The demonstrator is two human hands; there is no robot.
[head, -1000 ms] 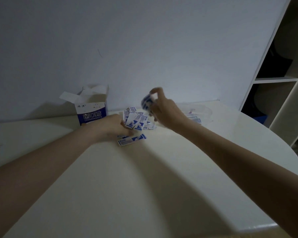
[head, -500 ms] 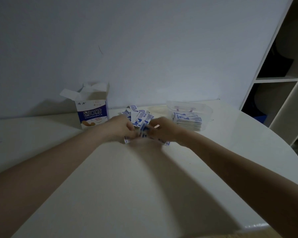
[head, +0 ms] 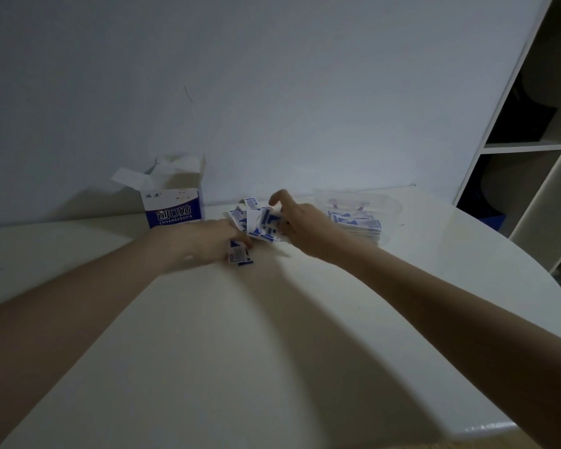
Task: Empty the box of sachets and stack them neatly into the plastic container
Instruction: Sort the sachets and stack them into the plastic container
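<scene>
Raised since before, right hand (head: 300, 226) grips sachets (head: 268, 223) — beside container (head: 387, 205).

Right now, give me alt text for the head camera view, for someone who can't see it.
Over a white table, the right hand lifts a few blue-and-white sachets while the left hand rests on loose ones. An opened box stands left; a clear plastic container with stacked sachets sits right.

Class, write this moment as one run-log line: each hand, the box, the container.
left hand: on table sachets | right hand: grip on sachets | box: open, upright | container: part-filled stack
</scene>
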